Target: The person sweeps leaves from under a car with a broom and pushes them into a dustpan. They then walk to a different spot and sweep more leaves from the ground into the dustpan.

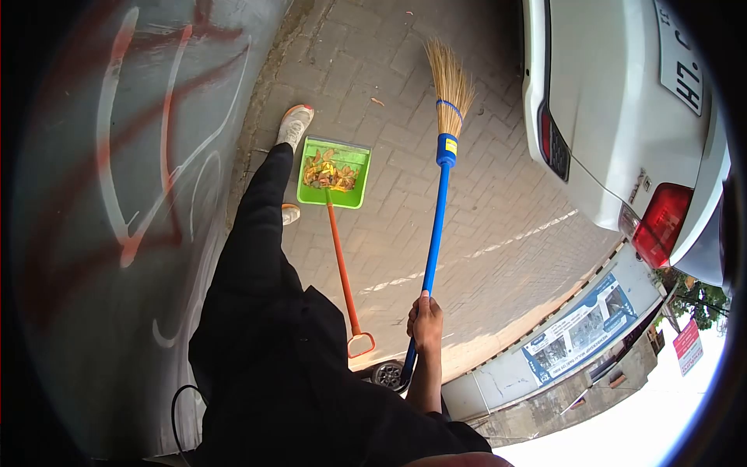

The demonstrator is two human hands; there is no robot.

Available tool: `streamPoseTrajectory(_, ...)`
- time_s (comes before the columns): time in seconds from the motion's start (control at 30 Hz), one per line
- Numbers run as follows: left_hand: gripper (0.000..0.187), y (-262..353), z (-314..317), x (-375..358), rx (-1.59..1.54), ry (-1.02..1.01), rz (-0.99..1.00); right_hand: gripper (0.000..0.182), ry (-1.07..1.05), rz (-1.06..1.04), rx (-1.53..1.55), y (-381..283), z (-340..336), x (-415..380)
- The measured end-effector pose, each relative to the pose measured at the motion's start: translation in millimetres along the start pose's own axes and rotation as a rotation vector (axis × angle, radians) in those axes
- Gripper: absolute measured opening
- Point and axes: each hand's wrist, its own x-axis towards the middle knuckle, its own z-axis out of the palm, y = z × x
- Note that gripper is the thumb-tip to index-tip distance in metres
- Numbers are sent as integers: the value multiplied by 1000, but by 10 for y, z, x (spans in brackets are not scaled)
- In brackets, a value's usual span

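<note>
My right hand (426,321) is closed around the blue handle of a broom (438,210). The broom's straw bristles point away from me over the paving, bound with blue near the head. Left of the broom, a green dustpan (355,198) holds dry yellow and brown leaves (331,172). Its orange handle (342,268) rises toward me and ends in a loop grip, with no hand on it. My shoe (295,124) is beside the pan. My left hand is not visible.
A grey wall (70,233) with red and white paint runs along my left. A white car (599,117) stands on the right. Beyond the brick paving (389,233) is a low wall with a blue banner (580,327). A car wheel (387,374) shows behind my arm.
</note>
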Motion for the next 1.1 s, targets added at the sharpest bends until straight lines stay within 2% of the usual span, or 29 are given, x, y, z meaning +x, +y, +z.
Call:
streamPoseTrajectory(0.1, 56, 712, 2628, -533, -98, -228, -67, 39, 125, -90, -48, -185, 98, 854)
streamPoseTrajectory(0.17, 54, 1122, 4013, -811, -133, -358, -93, 40, 177, -185, -81, -309, 63, 1608)
streamPoseTrajectory(0.3, 49, 1505, 5847, -1195, -99, -463, -87, 40, 296, -302, -38, -795, 71, 2813)
streamPoseTrajectory(0.43, 46, 1540, 6985, -1576, 15, -498, -51, 40, 378, -347, 74, -1339, 77, 3723)
streamPoseTrajectory(0.53, 46, 1546, 7245, -1583, -183, -520, -133, 41, 265, -331, 258, -1900, -45, 4400)
streamPoseTrajectory(0.63, 46, 1502, 7389, -1597, -428, -523, -238, 43, 103, -107, 432, -2333, -256, 4712)
streamPoseTrajectory(0.73, 46, 1506, 7464, -1669, -703, -504, -344, 45, 63, 8, 218, -2239, -461, 4611)
streamPoseTrajectory(0.77, 44, 1532, 7243, -1593, -544, -499, -246, 46, 186, -66, 51, -2028, -371, 4338)
streamPoseTrajectory(0.87, 39, 1550, 6448, -1169, -48, -426, 25, 46, 199, -59, -100, -1200, -567, 3310)
streamPoseTrajectory(0.93, 37, 1528, 6500, -1162, -335, -335, -124, 43, 111, 46, 20, -757, -657, 2429)
streamPoseTrajectory(1.03, 36, 1523, 5958, -1052, -282, -311, -105, 42, 46, 106, 263, -216, -435, 1209)
streamPoseTrajectory(1.1, 36, 1491, 5432, -908, -241, -279, -96, 43, 91, 147, 272, -81, -296, 788)
